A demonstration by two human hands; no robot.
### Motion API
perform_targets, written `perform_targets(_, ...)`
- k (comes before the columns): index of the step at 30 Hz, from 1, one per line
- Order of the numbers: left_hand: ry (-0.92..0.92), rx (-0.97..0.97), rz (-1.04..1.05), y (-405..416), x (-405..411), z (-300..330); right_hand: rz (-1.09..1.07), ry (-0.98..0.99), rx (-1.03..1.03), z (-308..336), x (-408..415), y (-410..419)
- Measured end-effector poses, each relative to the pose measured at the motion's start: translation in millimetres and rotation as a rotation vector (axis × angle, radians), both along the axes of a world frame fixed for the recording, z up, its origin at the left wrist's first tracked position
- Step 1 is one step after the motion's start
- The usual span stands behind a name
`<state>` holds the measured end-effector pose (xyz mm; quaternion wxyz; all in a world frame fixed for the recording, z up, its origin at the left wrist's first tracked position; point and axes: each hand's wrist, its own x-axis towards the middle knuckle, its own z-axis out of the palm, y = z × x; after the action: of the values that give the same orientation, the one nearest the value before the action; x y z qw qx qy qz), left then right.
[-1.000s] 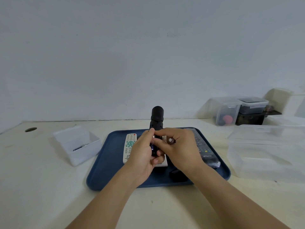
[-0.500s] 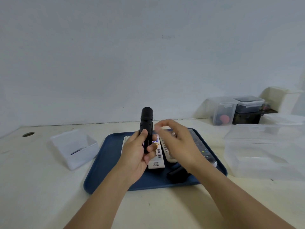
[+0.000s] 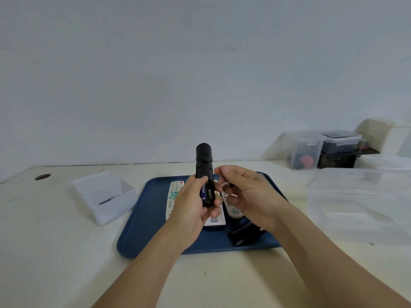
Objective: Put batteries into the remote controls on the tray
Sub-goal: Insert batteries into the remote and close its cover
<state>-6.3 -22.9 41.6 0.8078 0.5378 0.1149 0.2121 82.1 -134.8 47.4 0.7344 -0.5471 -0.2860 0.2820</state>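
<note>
My left hand [image 3: 191,210] holds a black remote control [image 3: 203,158] upright above the blue tray [image 3: 142,230]. Its open battery compartment faces me, with a purple battery [image 3: 203,192] lying in the left slot. My right hand [image 3: 251,196] hovers just right of the remote, pinching a small dark battery [image 3: 231,185] between its fingers. Three white remotes [image 3: 174,194] [image 3: 214,220] [image 3: 232,211] lie on the tray, partly hidden by my hands. A black battery cover [image 3: 243,235] rests at the tray's front right.
A small open white box [image 3: 104,196] left of the tray holds a battery [image 3: 109,200]. Large clear plastic containers [image 3: 355,196] stand at the right. Lidded boxes [image 3: 304,150] sit by the back wall. A round hole [image 3: 42,176] is in the tabletop's far left.
My right hand came off the black remote, lifted to the right, and now sits close beside it again. The purple battery in the compartment is now exposed.
</note>
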Motion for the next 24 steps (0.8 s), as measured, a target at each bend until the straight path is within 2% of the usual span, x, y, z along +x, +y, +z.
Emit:
perform_targets(4, -0.015, 0.038, -0.012, 2.3, 0.7, -1.1, -0.181, -0.144, -0.069, -2.3, 4.6, 1.7)
perform_targets(7, -0.03, 0.007, -0.044, 3.1, -0.3, -2.0, -0.29, -0.211, -0.018, 1.1, 2.3, 2.6)
perform_targets(12, -0.036, -0.177, -0.111, 2.8, 1.4, -2.2, -0.311, -0.268, 0.075, 2.7, -9.4, 4.8)
perform_targets(18, -0.006, -0.242, -0.078, 3.1, 4.1, -2.3, -0.303, -0.31, 0.14, 0.3, -10.7, 6.9)
perform_targets(21, 0.008, -0.263, -0.038, 5.5, 4.8, -2.6, -0.313, -0.453, 0.094, -3.3, -11.2, 8.1)
perform_targets(24, -0.002, -0.333, -0.036, 7.2, 4.5, -2.7, -0.341, -0.703, -0.006, -9.2, -12.1, 9.9)
